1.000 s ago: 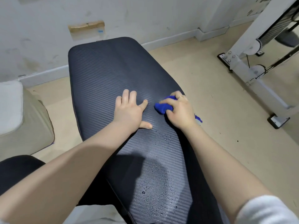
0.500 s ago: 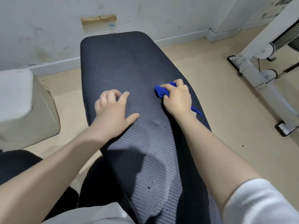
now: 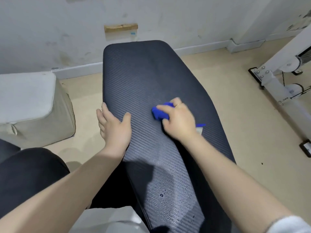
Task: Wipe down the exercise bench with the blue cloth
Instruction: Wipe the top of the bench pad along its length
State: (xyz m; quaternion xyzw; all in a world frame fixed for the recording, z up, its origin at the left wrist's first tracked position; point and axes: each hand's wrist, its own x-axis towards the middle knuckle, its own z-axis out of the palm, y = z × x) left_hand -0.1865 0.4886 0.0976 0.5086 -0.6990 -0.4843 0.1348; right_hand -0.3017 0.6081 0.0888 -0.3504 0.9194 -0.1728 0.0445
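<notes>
The exercise bench (image 3: pixel 144 76) is a long dark ribbed pad running from my lap toward the wall. Water droplets cover its near part. My right hand (image 3: pixel 180 121) presses the bunched blue cloth (image 3: pixel 159 112) onto the middle of the pad, and a corner of the cloth sticks out behind the wrist. My left hand (image 3: pixel 112 125) holds the bench's left edge, fingers over the side and thumb on top.
A beige padded stool (image 3: pixel 33 108) with a white top stands on the floor at the left. The white frame of a gym machine (image 3: pixel 276 78) occupies the right side. The wall and skirting board run just beyond the bench's far end.
My left hand slid from flat on the pad's middle to gripping its left edge. My right hand with the cloth shifted slightly left across the pad.
</notes>
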